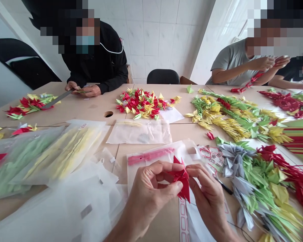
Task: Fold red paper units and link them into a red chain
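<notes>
A red folded-paper crane [183, 185] is held up over the near part of the table between my two hands. My left hand [154, 188] pinches it from the left with thumb and fingers. On the other side, my right hand [207, 188] has its thumb and fingertips closed at the crane's upper right edge. Whether those fingertips also hold a thread is too small to tell. Beneath the hands lies a clear plastic bag [135, 168] with a red strip in it. Close to my right hand are grey-blue paper cranes [236, 158] and a black pen-like object [224, 185].
Plastic bags of green strips [22, 171] and yellow strips [65, 151] cover the left side. A mixed heap of paper cranes [143, 104] sits mid-table; bunches of yellow cranes [227, 127] lie right. Across the table, a person in black [108, 60] holds a long flat blade-like tool [57, 99]; others work at right.
</notes>
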Action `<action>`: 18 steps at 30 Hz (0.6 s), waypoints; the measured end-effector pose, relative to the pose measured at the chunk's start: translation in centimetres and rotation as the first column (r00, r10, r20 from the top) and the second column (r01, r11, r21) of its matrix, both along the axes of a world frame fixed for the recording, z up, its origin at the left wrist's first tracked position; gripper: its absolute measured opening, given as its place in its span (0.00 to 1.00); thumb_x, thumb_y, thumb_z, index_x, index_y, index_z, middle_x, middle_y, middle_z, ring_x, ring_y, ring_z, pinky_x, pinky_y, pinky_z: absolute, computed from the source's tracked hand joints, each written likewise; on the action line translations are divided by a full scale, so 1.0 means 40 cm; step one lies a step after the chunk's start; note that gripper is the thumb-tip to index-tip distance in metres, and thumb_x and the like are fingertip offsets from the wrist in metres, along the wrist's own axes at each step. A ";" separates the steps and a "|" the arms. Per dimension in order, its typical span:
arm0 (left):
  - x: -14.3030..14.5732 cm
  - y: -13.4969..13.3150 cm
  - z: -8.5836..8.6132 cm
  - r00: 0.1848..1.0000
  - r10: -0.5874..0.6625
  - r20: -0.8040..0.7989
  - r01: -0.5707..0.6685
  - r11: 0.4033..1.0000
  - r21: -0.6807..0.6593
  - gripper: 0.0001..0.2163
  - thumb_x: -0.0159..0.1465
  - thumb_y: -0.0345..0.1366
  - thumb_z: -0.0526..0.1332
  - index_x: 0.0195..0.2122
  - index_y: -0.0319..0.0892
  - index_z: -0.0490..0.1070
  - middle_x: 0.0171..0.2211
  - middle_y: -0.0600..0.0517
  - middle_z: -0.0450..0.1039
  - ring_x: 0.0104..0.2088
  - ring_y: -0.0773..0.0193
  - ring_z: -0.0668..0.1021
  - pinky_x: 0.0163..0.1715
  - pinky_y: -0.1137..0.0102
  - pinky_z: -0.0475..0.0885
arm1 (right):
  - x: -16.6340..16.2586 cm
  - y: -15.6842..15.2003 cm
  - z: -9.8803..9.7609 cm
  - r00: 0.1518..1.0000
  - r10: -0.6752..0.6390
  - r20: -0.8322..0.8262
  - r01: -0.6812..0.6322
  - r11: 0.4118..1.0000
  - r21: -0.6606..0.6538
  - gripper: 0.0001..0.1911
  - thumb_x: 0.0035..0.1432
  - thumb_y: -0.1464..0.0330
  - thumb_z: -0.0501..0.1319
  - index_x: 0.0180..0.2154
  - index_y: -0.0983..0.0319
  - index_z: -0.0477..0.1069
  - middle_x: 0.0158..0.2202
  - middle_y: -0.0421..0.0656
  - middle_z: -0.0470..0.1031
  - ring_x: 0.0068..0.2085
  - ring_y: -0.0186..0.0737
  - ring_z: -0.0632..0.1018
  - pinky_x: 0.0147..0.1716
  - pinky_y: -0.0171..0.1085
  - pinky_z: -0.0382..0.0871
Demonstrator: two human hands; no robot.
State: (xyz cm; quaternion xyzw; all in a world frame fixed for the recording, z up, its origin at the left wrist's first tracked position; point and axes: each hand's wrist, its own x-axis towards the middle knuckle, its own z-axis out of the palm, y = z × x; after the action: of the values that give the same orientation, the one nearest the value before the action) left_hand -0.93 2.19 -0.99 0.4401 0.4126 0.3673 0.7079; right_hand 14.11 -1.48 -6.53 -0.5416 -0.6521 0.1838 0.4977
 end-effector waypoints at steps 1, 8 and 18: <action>0.000 0.001 -0.001 1.000 0.004 0.031 -0.003 0.999 -0.052 0.10 0.51 0.28 0.66 0.35 0.41 0.78 0.32 0.50 0.78 0.31 0.68 0.76 0.31 0.78 0.73 | 0.001 0.000 0.001 1.000 -0.004 -0.002 0.004 1.000 0.004 0.08 0.61 0.74 0.53 0.33 0.59 0.68 0.32 0.41 0.72 0.33 0.36 0.74 0.32 0.34 0.67; -0.009 0.008 -0.006 0.992 -0.010 0.126 0.039 0.972 -0.233 0.11 0.47 0.27 0.69 0.34 0.41 0.79 0.31 0.51 0.78 0.28 0.73 0.74 0.30 0.80 0.71 | 0.003 0.000 0.005 1.000 -0.010 0.007 0.010 1.000 0.016 0.08 0.60 0.75 0.54 0.32 0.59 0.68 0.30 0.40 0.70 0.31 0.35 0.72 0.31 0.34 0.65; -0.017 0.007 -0.010 0.994 -0.041 0.097 0.060 0.978 -0.197 0.12 0.48 0.27 0.69 0.35 0.42 0.79 0.30 0.51 0.77 0.28 0.73 0.73 0.30 0.79 0.70 | 0.004 -0.006 0.001 0.999 -0.015 0.048 0.012 0.998 0.059 0.09 0.59 0.78 0.55 0.33 0.59 0.68 0.31 0.40 0.69 0.34 0.35 0.69 0.33 0.35 0.63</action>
State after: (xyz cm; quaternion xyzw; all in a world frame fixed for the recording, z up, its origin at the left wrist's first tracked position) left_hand -1.61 2.45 -1.39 0.3595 0.4028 0.3259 0.7761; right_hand 14.26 -1.71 -6.48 -0.5353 -0.6653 0.1483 0.4988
